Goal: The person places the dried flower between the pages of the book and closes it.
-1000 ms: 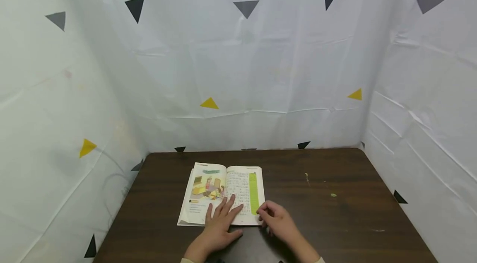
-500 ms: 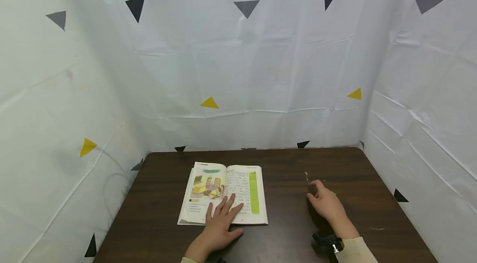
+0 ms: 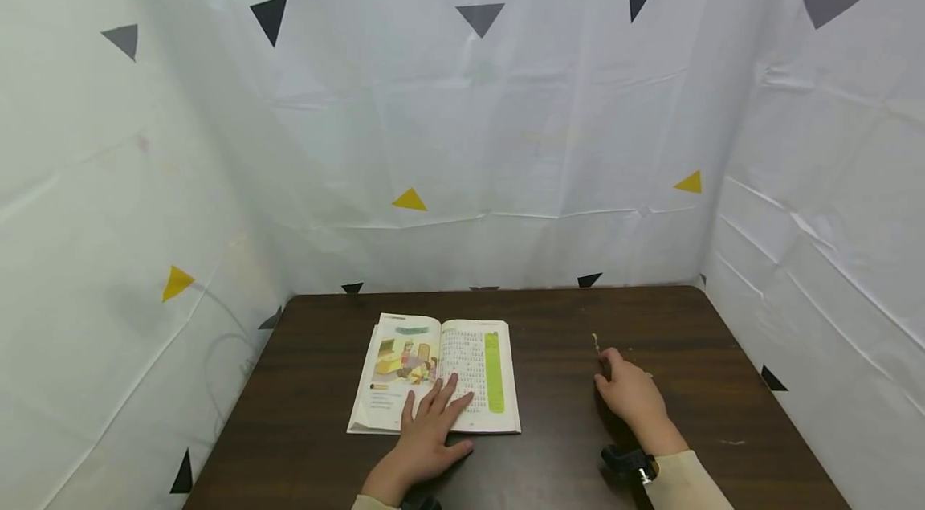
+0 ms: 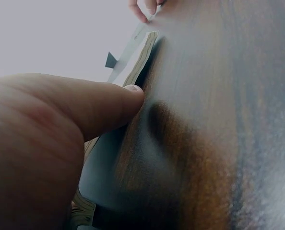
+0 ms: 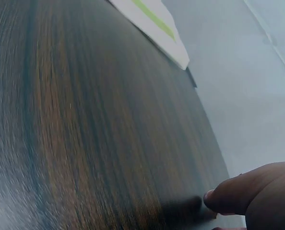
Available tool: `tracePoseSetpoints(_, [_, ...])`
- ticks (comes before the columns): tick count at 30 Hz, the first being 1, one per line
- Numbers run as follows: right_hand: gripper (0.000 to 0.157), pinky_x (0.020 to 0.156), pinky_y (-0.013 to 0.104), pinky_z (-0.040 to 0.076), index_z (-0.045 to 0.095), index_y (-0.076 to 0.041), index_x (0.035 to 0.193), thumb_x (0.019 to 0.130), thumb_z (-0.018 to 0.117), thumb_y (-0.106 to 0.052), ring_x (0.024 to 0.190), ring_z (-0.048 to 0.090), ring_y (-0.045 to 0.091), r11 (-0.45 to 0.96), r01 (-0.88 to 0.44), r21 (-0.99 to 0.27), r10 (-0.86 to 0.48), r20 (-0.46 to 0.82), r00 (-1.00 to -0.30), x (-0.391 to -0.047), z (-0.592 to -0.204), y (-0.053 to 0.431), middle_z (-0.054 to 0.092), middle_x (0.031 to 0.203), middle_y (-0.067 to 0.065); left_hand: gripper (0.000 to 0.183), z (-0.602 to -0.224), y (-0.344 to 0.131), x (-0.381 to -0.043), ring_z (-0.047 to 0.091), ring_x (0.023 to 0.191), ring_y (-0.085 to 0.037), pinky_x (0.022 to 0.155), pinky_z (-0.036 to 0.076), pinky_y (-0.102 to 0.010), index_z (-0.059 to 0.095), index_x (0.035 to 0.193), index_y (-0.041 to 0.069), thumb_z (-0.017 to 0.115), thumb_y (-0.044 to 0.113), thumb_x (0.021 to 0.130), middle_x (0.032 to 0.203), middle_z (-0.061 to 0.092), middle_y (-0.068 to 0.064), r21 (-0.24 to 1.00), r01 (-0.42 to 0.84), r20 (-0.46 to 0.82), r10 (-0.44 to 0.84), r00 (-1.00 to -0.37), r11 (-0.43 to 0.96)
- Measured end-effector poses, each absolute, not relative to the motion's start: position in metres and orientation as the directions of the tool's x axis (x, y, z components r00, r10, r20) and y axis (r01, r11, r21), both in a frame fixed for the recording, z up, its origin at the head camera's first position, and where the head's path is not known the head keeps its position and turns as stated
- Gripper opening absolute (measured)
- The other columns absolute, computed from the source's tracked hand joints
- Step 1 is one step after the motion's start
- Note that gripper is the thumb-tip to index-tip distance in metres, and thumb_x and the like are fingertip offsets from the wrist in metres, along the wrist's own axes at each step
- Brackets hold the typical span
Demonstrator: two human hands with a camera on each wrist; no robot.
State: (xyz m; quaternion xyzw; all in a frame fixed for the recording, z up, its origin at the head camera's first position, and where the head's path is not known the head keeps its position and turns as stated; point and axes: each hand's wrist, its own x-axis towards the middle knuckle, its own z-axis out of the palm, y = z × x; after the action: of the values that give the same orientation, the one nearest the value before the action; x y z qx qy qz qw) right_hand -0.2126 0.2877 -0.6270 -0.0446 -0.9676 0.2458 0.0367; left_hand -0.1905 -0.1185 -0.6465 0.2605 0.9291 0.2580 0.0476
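Observation:
An open book (image 3: 470,381) lies on the dark wooden table, with a coloured picture on its left page and text beside a green strip on its right page. My left hand (image 3: 426,442) rests with spread fingers on the lower middle of the pages; its thumb reaches past the book's near edge. In the left wrist view, the thumb (image 4: 104,103) sticks out over that edge. To the right of the book, my right hand (image 3: 632,389) is low at the table, fingers loosely bent and nothing seen in them. Its thumb (image 5: 229,194) shows in the right wrist view.
The brown table (image 3: 549,462) reaches back to a white sheet (image 3: 506,132) printed with triangles, which also hangs at both sides. A small yellowish mark (image 3: 596,341) is on the table just beyond the right fingertips. A black strap (image 3: 627,462) circles the right wrist.
My right hand has left the book's lower right corner and moved right onto the table, where it has stayed for the last half second. The left hand keeps its place on the book.

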Motion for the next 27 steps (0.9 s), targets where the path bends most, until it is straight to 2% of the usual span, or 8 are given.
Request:
tracePoseSetpoints(6, [0.022, 0.056, 0.04, 0.045, 0.066, -0.008, 0.122, 0.105, 0.071, -0.021, 0.064, 0.06, 0.021, 0.891, 0.067, -0.45, 0.102, 0.056, -0.993, -0.212, -0.62, 0.285, 0.077, 0.093, 0.011, 0.078, -0.648, -0.119, -0.191, 0.018, 0.169, -0.039, 0.127, -0.002, -0.079, 0.044, 0.167, 0.033, 0.077, 0.046, 0.098, 0.185, 0.018, -0.003, 0.526, 0.45, 0.04, 0.507, -0.861, 0.722])
tracePoseSetpoints(10, [0.014, 0.058, 0.04, 0.046, 0.068, -0.009, 0.11, 0.104, 0.073, -0.02, 0.065, 0.059, 0.02, 0.889, 0.079, -0.45, 0.123, 0.069, -0.99, -0.211, -0.623, 0.286, 0.074, 0.091, 0.009, 0.078, -0.648, -0.12, -0.19, 0.018, 0.169, -0.038, 0.127, -0.002, -0.078, 0.044, 0.167, 0.034, 0.077, 0.046, 0.098, 0.185, 0.018, -0.002, 0.52, 0.448, 0.037, 0.504, -0.863, 0.728])
tracePoseSetpoints(16, [0.012, 0.057, 0.042, 0.048, 0.067, -0.011, 0.094, 0.101, 0.072, -0.019, 0.065, 0.06, 0.022, 0.892, 0.11, -0.439, 0.175, 0.11, -0.978, -0.21, -0.627, 0.288, 0.07, 0.083, 0.008, 0.079, -0.647, -0.12, -0.191, 0.017, 0.169, -0.038, 0.127, -0.002, -0.078, 0.043, 0.168, 0.035, 0.077, 0.046, 0.098, 0.185, 0.017, -0.002, 0.525, 0.446, 0.027, 0.51, -0.86, 0.725])
tracePoseSetpoints(23, [0.012, 0.059, 0.045, 0.054, 0.068, -0.008, 0.088, 0.099, 0.065, -0.012, 0.065, 0.063, 0.022, 0.893, 0.112, -0.435, 0.174, 0.105, -0.979, -0.207, -0.628, 0.282, 0.071, 0.081, 0.007, 0.078, -0.648, -0.12, -0.19, 0.019, 0.169, -0.038, 0.127, 0.0, -0.078, 0.044, 0.167, 0.034, 0.077, 0.046, 0.098, 0.185, 0.019, -0.002, 0.511, 0.455, 0.047, 0.505, -0.862, 0.729])
tracePoseSetpoints(27, [0.014, 0.057, 0.04, 0.049, 0.064, -0.008, 0.088, 0.1, 0.065, -0.015, 0.063, 0.059, 0.02, 0.874, 0.132, -0.467, 0.197, 0.092, -0.976, -0.204, -0.631, 0.278, 0.067, 0.079, 0.005, 0.078, -0.649, -0.12, -0.19, 0.019, 0.169, -0.038, 0.127, 0.0, -0.079, 0.044, 0.167, 0.034, 0.077, 0.047, 0.098, 0.185, 0.019, -0.002, 0.51, 0.462, 0.053, 0.509, -0.859, 0.726])
